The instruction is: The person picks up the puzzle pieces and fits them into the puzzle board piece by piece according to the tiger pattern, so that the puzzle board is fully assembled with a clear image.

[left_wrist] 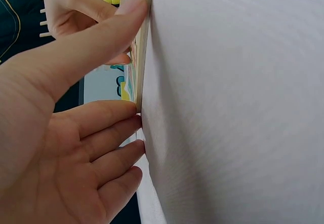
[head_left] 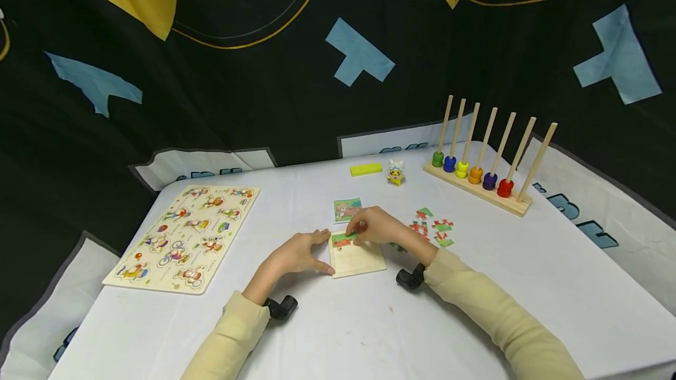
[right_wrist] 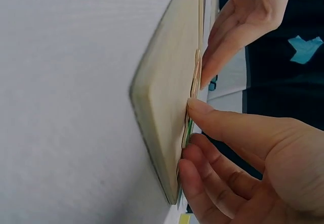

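A small square wooden puzzle board (head_left: 364, 260) lies on the white table, with several red-and-green jigsaw pieces (head_left: 342, 241) along its far left part. My left hand (head_left: 298, 255) touches the board's left side, thumb near the front corner and straight fingers at the far corner. Over the board's far part, my right hand (head_left: 377, 226) pinches a jigsaw piece (right_wrist: 190, 127) between thumb and fingers, down against the board. The fingers partly hide that piece. Just beyond the board lies a picture card (head_left: 347, 209) with a brown animal on it.
Loose jigsaw pieces (head_left: 442, 226) lie right of the board, some near my right forearm. A large peg puzzle (head_left: 203, 224) is at left. Farther back are a yellow-green block (head_left: 366, 169), a small figurine (head_left: 395, 173) and a wooden bead stand (head_left: 475, 187).
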{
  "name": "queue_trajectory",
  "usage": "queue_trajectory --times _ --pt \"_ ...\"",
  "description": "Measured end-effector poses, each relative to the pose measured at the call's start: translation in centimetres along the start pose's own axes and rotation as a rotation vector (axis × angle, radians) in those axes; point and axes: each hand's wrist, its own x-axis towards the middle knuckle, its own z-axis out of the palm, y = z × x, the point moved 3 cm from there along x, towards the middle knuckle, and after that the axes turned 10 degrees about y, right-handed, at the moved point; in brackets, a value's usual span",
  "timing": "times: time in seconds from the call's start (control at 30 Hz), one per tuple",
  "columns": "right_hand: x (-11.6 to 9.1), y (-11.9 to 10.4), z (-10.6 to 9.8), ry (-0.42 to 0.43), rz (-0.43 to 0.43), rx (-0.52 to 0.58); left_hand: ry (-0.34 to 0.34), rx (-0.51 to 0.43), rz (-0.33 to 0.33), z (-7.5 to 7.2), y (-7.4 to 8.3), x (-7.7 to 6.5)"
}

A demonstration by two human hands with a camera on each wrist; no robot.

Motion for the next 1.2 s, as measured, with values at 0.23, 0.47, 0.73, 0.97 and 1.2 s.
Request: queue_trajectory --times 0.23,0.47,0.73,0.97,1.2 --pt "-0.2 0.2 -0.2 -0.027 -0.015 0.041 -0.005 -0.007 0.000 0.0 0.0 -0.1" --pt "0.1 0.1 -0.3 -0.034 -0.041 0.021 0.003 -0.002 0.007 -0.1 0.0 0.0" --pt "-0.4 0.0 -0.7 -0.062 -0.073 -0.006 0.002 -0.010 0.001 0.0 0.0 0.0" --pt "-2.2 0.5 -3.1 -0.104 -0.081 -0.008 0.010 0.003 0.006 0.0 0.1 0.1" --pt "-3.5 1.3 -4.8 -0.188 -0.077 0.000 0.011 -0.006 0.000 0.1 0.0 0.0"
